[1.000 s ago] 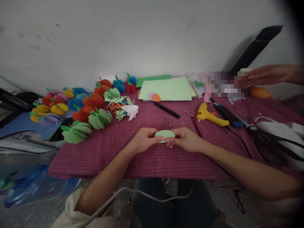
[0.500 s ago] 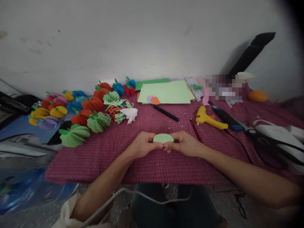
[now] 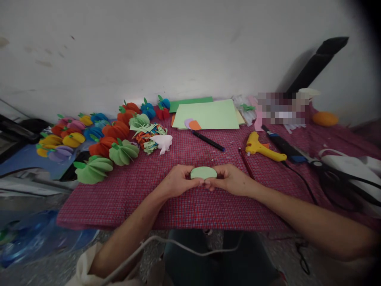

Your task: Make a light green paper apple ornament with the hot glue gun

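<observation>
Between my hands is a light green oval paper piece point(image 3: 203, 172), held near the front of the table. My left hand point(image 3: 180, 180) grips its left end, thumb along the near edge. From the other side my right hand point(image 3: 228, 179) pinches the right end, and the two thumbs nearly meet below it. Whether the piece is one sheet or several stacked I cannot tell. Beyond the hands lie a black pen point(image 3: 208, 141) and a dark red pencil point(image 3: 245, 163).
Several colourful paper pumpkins point(image 3: 114, 131) stand on the left beside paper scraps point(image 3: 150, 137). Light green sheets point(image 3: 208, 115) lie at the back with small cut ovals on top. To the right are a yellow glue gun point(image 3: 263, 147), a blue-black cutter point(image 3: 284, 145) and black scissors point(image 3: 336, 174).
Both hands keep their hold on the green paper piece. It has shifted very slightly left and tilted a little; everything else stays in place.
</observation>
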Available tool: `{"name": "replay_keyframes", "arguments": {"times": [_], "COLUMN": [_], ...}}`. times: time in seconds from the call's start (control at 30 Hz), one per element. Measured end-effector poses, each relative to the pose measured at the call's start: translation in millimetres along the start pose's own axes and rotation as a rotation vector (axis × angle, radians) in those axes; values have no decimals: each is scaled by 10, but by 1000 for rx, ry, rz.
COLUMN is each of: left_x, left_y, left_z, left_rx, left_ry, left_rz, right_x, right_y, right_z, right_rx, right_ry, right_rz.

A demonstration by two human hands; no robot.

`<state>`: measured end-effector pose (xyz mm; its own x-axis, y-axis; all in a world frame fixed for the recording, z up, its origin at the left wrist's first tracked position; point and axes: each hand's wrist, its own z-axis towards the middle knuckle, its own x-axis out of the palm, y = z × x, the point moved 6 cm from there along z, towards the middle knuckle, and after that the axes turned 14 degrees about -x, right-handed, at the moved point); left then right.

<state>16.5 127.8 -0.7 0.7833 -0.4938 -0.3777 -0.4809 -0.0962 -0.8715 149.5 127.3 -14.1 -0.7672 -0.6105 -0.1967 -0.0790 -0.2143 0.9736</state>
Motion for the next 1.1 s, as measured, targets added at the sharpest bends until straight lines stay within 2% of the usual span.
{"name": "replay_keyframes", "arguments": {"times": [0.13,0.37,0.57,0.73,0.93,1.1], "left_x": [-90,-42,-14,-44,12,-63], "left_y": [-11,0,-92,-116,-123,-153], "left_z": [-4,-10,-34,-50,-38,-59], "left_rx": [40,41,115,141,158,179], "left_ry": [-106,-62,-59,-128,-72,-160], "left_rz": [0,62,119,209,204,213], "right_x": [-5,-83,-75,-34,-37,-12], "right_y": [8,125,124,118,148,100], "right_z": [-17,-6,-24,-27,-35,-36], "right_rx": [-4,-155,-156,-164,-159,-120], "right_ry": [12,20,45,72,74,74], "right_rz": [-75,-335,-462,-488,-508,-395]}}
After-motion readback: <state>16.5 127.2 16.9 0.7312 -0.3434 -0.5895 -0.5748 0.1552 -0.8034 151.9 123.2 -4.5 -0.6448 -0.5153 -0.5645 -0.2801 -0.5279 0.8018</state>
